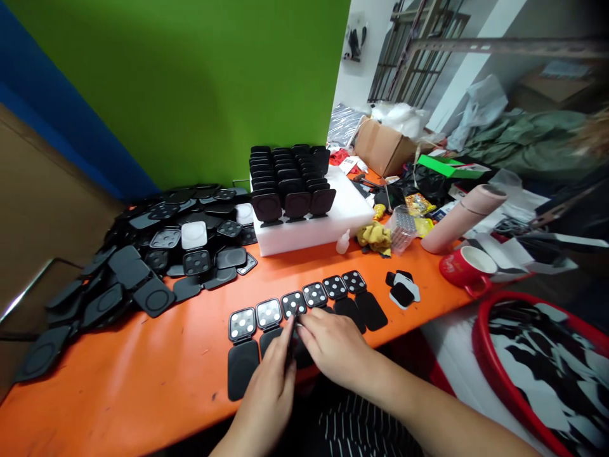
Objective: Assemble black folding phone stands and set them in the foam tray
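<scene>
— What are the hands doing right now?

— Both are meeting at the near edge of the orange tabletop (143,368). The left hand (271,387) is curling loosely, its fingertips pressing on one black piece in the row of hinged cases (304,301). The right hand (333,346) is lying flat over the same piece, fingers bent down on it. Whether either hand is actually gripping it, I cannot tell; the piece is mostly hiding under them.

— And how is that row lying?

— Six open cases are sitting side by side, the line running from just left of the hands away to the right and slightly farther off. Each case's long axis is crossing that line: the dotted white-and-black half is pointing away from the person, the plain black half is pointing back toward the hands.

— What else is around?

— Far left of the hands, a loose pile of black cases (143,266) is spreading over the tabletop. Straight beyond the hands, a white foam block (333,222) is carrying upright black cases (290,178) in rows. To the right, a small stack of pads (403,289) is lying near the row's end, and farther right a red mug (469,266) and a pink roll (464,219) are resting among clutter.

— And the room?

— A green panel (190,89) is standing behind the tabletop, and a cardboard box (385,149) is sitting beyond it on the right.
</scene>
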`<action>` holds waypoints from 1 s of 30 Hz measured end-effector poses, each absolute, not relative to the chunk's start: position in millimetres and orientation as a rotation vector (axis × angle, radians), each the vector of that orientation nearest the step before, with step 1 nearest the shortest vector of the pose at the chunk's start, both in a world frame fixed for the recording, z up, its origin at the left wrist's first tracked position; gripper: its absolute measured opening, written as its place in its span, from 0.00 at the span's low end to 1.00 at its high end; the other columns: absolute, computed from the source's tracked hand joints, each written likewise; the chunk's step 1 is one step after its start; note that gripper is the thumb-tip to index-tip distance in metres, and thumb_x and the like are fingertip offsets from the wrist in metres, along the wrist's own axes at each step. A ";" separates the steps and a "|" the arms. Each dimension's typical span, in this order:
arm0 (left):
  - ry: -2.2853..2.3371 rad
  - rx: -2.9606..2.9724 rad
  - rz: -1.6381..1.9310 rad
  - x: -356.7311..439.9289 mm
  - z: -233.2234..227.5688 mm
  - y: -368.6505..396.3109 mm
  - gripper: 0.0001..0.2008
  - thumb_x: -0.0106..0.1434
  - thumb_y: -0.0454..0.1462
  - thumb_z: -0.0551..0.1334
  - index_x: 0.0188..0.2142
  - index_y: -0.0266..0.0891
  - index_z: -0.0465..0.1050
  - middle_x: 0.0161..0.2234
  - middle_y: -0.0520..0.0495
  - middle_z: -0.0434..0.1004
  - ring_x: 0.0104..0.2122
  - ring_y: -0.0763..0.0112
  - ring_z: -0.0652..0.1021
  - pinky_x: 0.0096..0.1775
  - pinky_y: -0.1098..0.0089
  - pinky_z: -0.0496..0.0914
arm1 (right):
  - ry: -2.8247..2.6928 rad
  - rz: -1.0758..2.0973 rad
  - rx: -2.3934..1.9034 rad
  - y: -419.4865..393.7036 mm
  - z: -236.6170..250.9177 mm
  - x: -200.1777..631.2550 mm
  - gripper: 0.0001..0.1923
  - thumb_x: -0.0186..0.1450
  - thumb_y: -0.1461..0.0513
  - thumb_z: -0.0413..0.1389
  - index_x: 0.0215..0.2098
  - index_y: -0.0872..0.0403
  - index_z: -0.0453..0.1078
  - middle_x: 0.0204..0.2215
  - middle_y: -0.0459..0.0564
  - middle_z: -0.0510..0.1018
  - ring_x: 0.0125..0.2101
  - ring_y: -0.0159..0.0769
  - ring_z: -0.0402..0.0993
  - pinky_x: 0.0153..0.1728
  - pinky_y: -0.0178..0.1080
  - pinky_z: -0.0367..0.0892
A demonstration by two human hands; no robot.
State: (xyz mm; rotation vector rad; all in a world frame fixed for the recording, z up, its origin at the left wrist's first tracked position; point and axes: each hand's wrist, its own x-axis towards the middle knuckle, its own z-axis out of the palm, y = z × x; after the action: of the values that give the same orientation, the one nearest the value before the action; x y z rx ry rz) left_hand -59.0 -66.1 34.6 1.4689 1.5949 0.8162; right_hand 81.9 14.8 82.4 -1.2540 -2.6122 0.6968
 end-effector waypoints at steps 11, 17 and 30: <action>1.642 1.508 0.820 -55.7 27.5 -76.5 0.26 0.64 0.32 0.45 0.61 0.40 0.41 0.60 0.42 0.50 0.58 0.65 0.56 0.56 0.60 0.54 | -2.482 0.983 -1.173 15.0 80.5 72.4 0.14 0.63 0.51 0.47 0.31 0.52 0.68 0.28 0.43 0.73 0.28 0.30 0.67 0.28 0.31 0.53; 1.651 1.403 0.862 -57.5 30.4 -74.4 0.26 0.63 0.32 0.46 0.60 0.40 0.44 0.58 0.41 0.55 0.57 0.63 0.59 0.54 0.60 0.57 | -2.454 1.029 -1.135 11.0 80.6 67.8 0.16 0.65 0.53 0.44 0.30 0.51 0.68 0.28 0.43 0.73 0.29 0.29 0.67 0.29 0.30 0.55; 1.662 1.453 0.885 -57.3 28.2 -76.4 0.29 0.60 0.29 0.46 0.61 0.40 0.41 0.59 0.40 0.52 0.58 0.64 0.56 0.56 0.57 0.54 | -2.581 0.865 -1.134 17.8 101.5 68.8 0.16 0.64 0.51 0.46 0.32 0.53 0.66 0.30 0.45 0.73 0.30 0.31 0.67 0.29 0.32 0.53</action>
State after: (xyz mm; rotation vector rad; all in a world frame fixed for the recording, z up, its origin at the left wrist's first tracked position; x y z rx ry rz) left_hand -57.3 -76.4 28.2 1.4535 1.6616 0.8853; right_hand 68.8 17.8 101.5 -1.1341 -2.5811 0.8653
